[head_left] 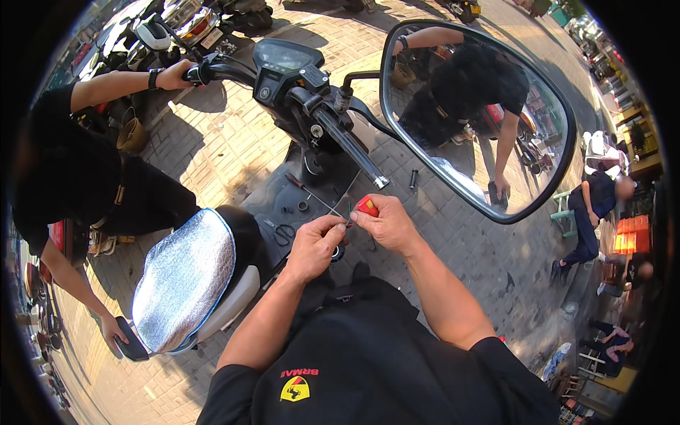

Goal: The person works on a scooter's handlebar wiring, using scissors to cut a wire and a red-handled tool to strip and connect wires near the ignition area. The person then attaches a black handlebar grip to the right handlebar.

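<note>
My left hand (316, 248) is pinched around thin wires (350, 213) above the scooter's footboard. Close beside it, my right hand (387, 225) grips a small red thing (367, 206) with a yellow patch; its kind is unclear. The fingertips of both hands nearly meet, hiding the wire ends. Ahead stands the scooter's handlebar (347, 145), its right end a bare metal tube. Scissors (285, 234) with dark handles, a screwdriver (304, 188) and a small dark ring-shaped roll (303, 206) lie on the footboard (273, 198), left of my hands.
A large mirror (482, 120) juts out at the upper right. A short black cylinder (414, 178) rests on the paving. At left, another person's hand (173, 75) holds the left grip; their other hand holds a phone (132, 340) beside the silver-covered seat (185, 283). People sit at far right.
</note>
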Tool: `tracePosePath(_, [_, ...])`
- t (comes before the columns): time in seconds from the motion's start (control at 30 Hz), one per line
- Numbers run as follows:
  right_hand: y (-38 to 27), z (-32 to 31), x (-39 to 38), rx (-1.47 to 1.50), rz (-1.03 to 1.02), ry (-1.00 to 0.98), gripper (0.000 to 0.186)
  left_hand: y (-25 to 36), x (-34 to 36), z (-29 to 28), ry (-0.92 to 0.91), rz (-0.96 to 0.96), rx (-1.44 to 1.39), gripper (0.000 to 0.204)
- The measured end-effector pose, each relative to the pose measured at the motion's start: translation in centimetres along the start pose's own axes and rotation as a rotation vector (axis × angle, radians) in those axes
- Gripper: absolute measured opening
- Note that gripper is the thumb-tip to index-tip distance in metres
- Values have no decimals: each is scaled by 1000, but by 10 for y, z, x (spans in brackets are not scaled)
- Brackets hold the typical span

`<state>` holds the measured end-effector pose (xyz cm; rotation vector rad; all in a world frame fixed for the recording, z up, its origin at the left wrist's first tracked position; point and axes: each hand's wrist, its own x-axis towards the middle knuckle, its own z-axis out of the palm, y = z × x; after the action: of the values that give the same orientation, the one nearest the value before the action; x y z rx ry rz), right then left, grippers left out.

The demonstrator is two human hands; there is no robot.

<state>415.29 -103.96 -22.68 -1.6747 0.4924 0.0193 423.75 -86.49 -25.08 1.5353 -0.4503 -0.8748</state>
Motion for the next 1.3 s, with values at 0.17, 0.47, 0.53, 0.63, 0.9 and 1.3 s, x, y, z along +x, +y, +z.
tracePosePath(0.17, [10,3,-5,40,2,-27,17,4,-2,2,78,18,-91,18])
tracePosePath(0.47, [28,27,-24,104,-94,183,37,4,2,5,210,11,-270,16])
tracePosePath(0.53, [30,30,-26,197,-16,138,45,4,3,4,216,9,-280,16])
tracePosePath(0.63, [31,37,-22,232,-10,204,51,5,4,5,208,7,-278,16])
tracePosePath(0.9, [41,51,-12,245,-75,302,46,7,3,11,208,37,-247,17])
tracePosePath(1.3, [31,51,-18,265,-22,314,47,6,0,13,173,38,-319,16])
